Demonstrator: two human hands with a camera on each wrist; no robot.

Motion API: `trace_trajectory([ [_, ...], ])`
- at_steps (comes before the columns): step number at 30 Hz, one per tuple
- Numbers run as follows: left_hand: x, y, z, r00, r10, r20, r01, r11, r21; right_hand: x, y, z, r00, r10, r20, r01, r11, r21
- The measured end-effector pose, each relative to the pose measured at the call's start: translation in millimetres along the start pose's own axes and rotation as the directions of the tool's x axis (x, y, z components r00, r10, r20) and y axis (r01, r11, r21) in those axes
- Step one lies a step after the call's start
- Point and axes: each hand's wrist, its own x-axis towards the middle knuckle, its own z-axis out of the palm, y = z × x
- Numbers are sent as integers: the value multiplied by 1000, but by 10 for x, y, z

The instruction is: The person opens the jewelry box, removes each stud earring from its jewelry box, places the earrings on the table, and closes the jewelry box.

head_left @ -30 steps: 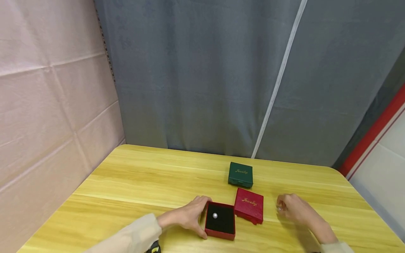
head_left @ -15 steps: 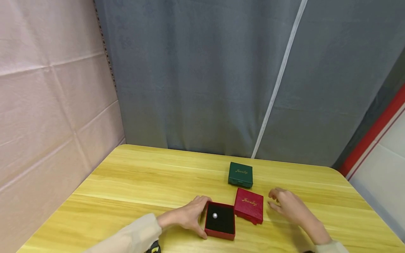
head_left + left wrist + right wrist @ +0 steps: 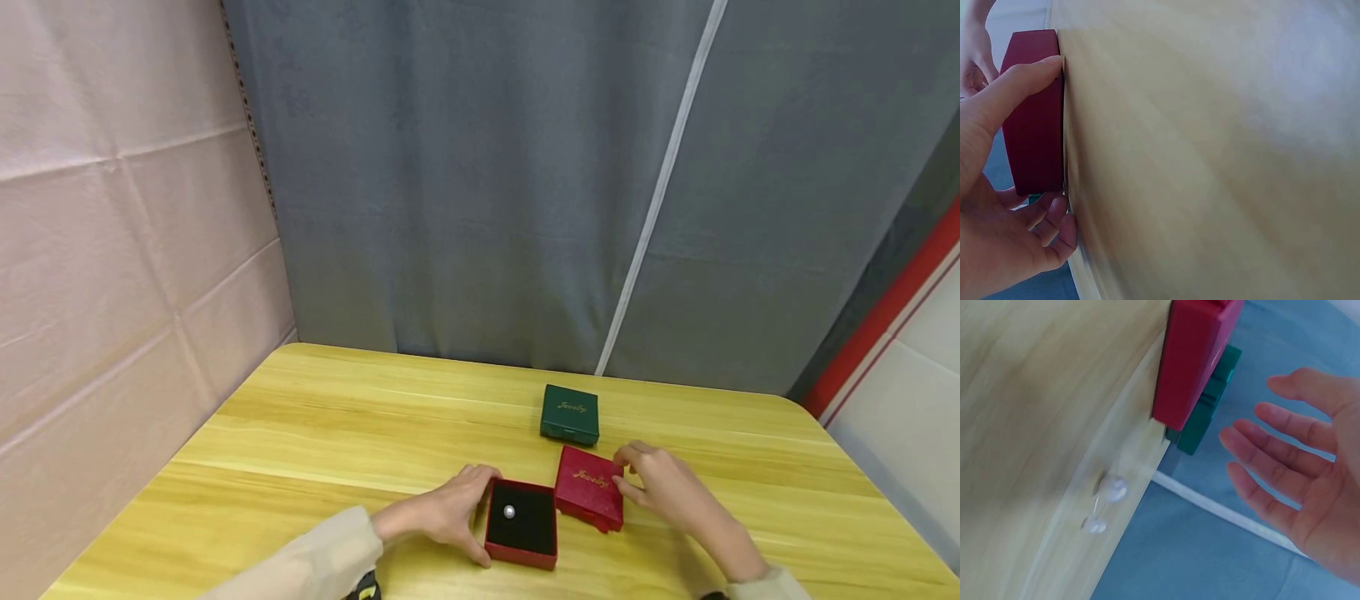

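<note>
My left hand (image 3: 455, 510) grips a small red jewelry box base (image 3: 522, 558), thumb on its near side and fingers at the far side. Black foam fills the base, and a round pearl (image 3: 509, 512) sits on it toward the left. In the left wrist view my thumb (image 3: 1025, 78) lies across the red side wall. My right hand (image 3: 652, 482) hovers at the right edge of a red lid (image 3: 590, 483) lettered "Jewelry", fingers loosely curved and holding nothing. A pearl earring (image 3: 1113, 487) with a smaller bead at its other end lies on the wood in the right wrist view.
A green jewelry box (image 3: 570, 412) stands behind the red lid. Everything rests on a light wooden table (image 3: 337, 425), with a grey curtain (image 3: 465, 183) along its back edge and a pale cloth wall (image 3: 127, 217) on the left.
My right hand has moved left across the table to the red lid's edge. Its fingers have opened out somewhat. The left hand and the box base have stayed in place.
</note>
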Motion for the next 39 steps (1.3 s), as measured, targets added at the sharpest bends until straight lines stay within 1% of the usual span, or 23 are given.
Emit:
trace_trajectory([
  [3, -2, 2, -2, 1000, -3, 1, 3, 1000, -1, 8, -64, -3, 1000, -15, 1, 15, 1000, 0],
  [8, -1, 3, 4, 1000, 0, -6, 0, 1000, -1, 24, -166, 8, 998, -65, 2, 65, 998, 8],
  [12, -1, -1, 10, 1000, 8, -12, -8, 1000, 0, 40, -243, 37, 992, -125, -22, 125, 992, -8],
  [16, -3, -3, 13, 1000, 11, -12, -11, 1000, 0, 49, -317, 69, 980, -191, -56, 191, 982, -17],
  [20, -3, -3, 13, 1000, 14, -12, -14, 1000, -1, 57, -394, 97, 972, -227, -63, 227, 974, -13],
  [25, -2, -7, 17, 1000, 18, -16, -18, 1000, 12, 80, -483, 133, 950, -296, -101, 295, 955, -27],
  [27, -1, -9, 20, 1000, 20, -19, -19, 1000, 17, 88, -518, 143, 947, -306, -99, 306, 952, -21],
  [31, 1, -12, 26, 1000, 19, -22, -18, 1000, 21, 91, -590, 165, 956, -288, -49, 289, 957, 23],
  [33, 2, -11, 26, 1000, 15, -23, -15, 1000, 20, 96, -626, 179, 957, -287, -33, 289, 956, 45],
  [36, 0, -6, 25, 1000, 16, -23, -15, 1000, 22, 98, -674, 209, 951, -306, -38, 307, 950, 60],
  [39, -1, -1, 23, 999, 26, -19, -26, 999, 19, 97, -714, 245, 941, -334, -51, 336, 941, 35],
])
